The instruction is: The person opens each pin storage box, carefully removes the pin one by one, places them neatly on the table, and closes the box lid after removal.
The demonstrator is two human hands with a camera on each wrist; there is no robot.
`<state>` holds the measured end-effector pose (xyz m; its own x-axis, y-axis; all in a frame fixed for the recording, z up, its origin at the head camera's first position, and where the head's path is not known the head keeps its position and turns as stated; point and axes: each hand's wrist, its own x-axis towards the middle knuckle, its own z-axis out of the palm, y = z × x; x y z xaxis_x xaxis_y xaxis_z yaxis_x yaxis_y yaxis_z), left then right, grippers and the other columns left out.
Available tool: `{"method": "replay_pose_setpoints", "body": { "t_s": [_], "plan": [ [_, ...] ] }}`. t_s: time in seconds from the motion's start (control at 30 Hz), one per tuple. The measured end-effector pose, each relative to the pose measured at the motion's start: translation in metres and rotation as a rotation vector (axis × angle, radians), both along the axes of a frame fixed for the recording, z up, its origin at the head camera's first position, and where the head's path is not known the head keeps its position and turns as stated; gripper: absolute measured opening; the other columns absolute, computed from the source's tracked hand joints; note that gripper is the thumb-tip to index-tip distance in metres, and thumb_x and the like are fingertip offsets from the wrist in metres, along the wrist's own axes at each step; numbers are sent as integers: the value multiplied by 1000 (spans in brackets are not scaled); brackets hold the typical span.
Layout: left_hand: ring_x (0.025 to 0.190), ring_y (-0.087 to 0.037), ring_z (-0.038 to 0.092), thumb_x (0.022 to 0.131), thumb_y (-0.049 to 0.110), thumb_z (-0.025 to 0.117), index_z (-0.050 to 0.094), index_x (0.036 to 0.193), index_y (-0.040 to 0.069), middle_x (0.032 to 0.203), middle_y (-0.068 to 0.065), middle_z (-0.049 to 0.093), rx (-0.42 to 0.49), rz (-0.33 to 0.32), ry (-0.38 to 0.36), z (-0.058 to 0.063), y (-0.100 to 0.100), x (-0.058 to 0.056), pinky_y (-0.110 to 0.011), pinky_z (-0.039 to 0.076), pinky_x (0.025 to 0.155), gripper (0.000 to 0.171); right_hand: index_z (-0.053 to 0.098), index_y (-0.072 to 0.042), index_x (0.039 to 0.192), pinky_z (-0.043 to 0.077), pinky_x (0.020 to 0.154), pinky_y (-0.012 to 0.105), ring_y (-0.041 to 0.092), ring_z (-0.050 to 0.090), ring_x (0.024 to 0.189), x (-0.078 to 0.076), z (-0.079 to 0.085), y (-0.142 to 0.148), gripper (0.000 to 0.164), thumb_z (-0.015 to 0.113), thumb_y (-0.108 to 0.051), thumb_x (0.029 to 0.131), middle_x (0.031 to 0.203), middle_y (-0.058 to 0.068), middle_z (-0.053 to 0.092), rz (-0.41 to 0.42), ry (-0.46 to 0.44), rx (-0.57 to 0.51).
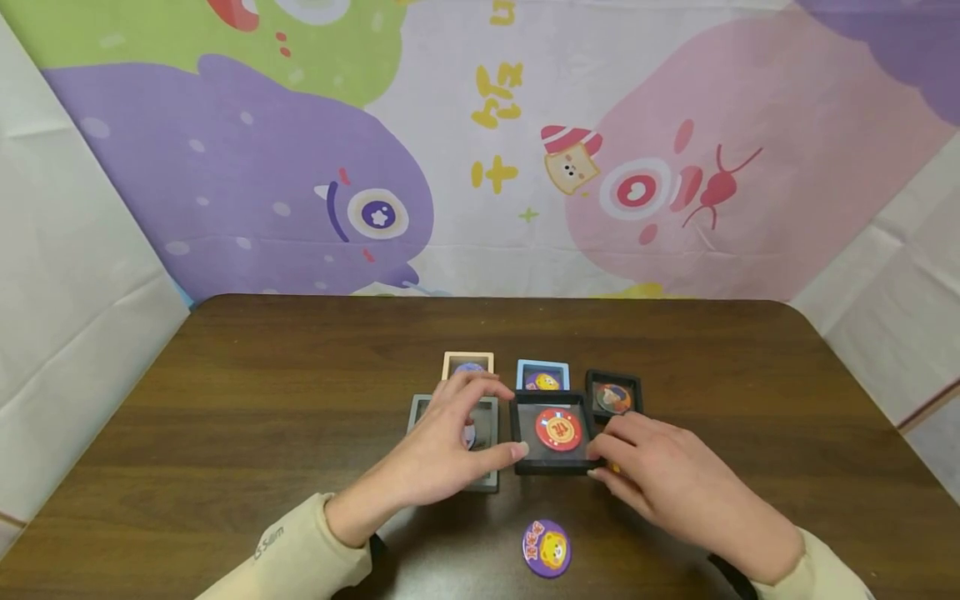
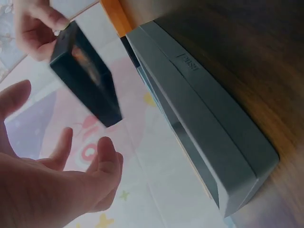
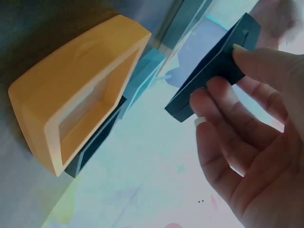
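A brown wooden table (image 1: 225,417) spans the head view's lower half, bearing beige box (image 1: 447,367), blue box (image 1: 543,364), small black box (image 1: 637,392), grey box (image 1: 493,454) and orange box (image 3: 78,90) around centre, purple badge (image 1: 547,548) below.

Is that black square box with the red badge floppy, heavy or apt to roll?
Probably stiff: the black box shows straight edges while the right hand pinches one side. Likely light too, since that hand alone holds it. Its flat sides suggest it would slide, not roll.
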<state>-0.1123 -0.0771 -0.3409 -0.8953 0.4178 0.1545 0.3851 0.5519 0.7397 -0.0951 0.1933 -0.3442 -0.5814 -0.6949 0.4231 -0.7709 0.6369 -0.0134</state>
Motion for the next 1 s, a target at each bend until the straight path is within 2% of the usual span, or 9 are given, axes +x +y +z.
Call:
{"method": "replay_pose_setpoints", "body": {
  "t_s": [0.1, 0.3, 0.5, 0.73, 0.83, 1.0],
  "plan": [
    [118, -13, 36, 73, 58, 66, 48, 122, 31, 135, 12, 33, -10, 4, -22, -1, 1, 0, -32, 42, 87, 59, 60, -26, 92, 43, 57, 21, 1, 41, 71, 0, 3, 1, 18, 71, -28, 78, 84, -16, 47, 16, 3, -25],
    [106, -14, 48, 71, 60, 67, 49, 122, 28, 133, 12, 38, 19, -55, -49, -2, 3, -2, -34, 45, 84, 63, 60, -25, 93, 42, 60, 19, 0, 41, 74, 0, 5, 0, 19, 71, -27, 78, 88, -16, 48, 43, 16, -79],
    [107, -8, 44, 63, 64, 70, 50, 121, 26, 132, 12, 38, 32, -79, -7, -5, 3, -1, -32, 46, 81, 72, 59, -24, 95, 42, 61, 18, -1, 41, 73, 2, 2, -5, 16, 67, -27, 82, 90, -16, 48, 53, -21, -107],
    [107, -7, 43, 64, 61, 71, 54, 115, 24, 128, 13, 41, 58, -65, 4, -7, 4, 0, -33, 44, 84, 66, 60, -23, 97, 42, 65, 14, -3, 43, 75, 4, -1, -9, 20, 69, -25, 79, 94, -18, 49, 76, -22, -174],
    [105, -5, 44, 64, 59, 73, 56, 111, 25, 123, 14, 45, 116, -31, 6, -8, 6, 0, -33, 45, 83, 60, 59, -22, 102, 44, 69, 16, -3, 47, 79, 6, 0, -10, 24, 68, -26, 80, 97, -18, 50, 46, -49, -218],
    [104, -4, 47, 64, 53, 76, 58, 108, 26, 117, 14, 50, 218, 10, 4, -8, 9, 1, -31, 46, 82, 55, 53, -21, 117, 45, 69, 20, 1, 47, 80, 10, 0, -13, 38, 65, -33, 84, 96, -16, 47, -81, -169, -308]
  ]
}}
